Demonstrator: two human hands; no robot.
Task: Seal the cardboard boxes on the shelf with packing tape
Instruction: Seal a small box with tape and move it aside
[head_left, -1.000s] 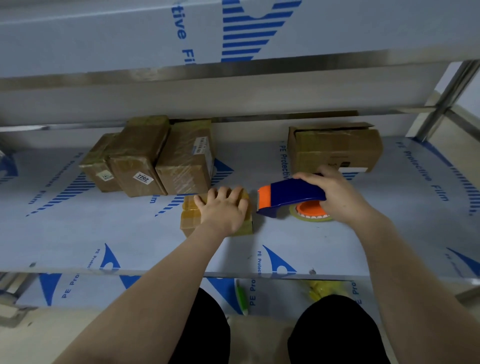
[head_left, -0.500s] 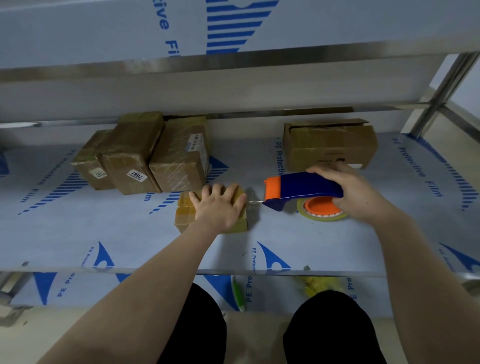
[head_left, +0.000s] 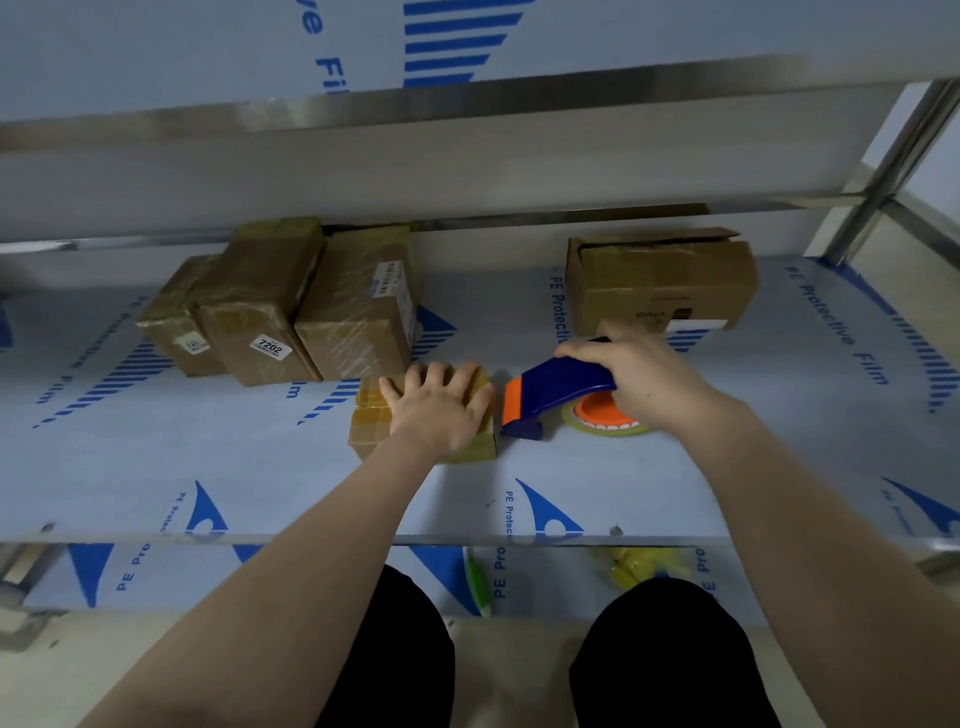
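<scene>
The left hand (head_left: 441, 410) lay flat, fingers spread, pinning the small box (head_left: 371, 415) mid-shelf (head_left: 208, 467), the right hand (head_left: 649, 374) curled tight around the tape dispenser (head_left: 558, 384) at its three o'clock, and that light, stiff, tape-slick carton looked best pressed from on top.

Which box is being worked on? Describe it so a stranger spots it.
On the film-covered shelf, look front and centre, nearer than the three wrapped boxes. The small box lies under the left hand, beside the blue tape dispenser. It is the lowest and smallest there.
</scene>
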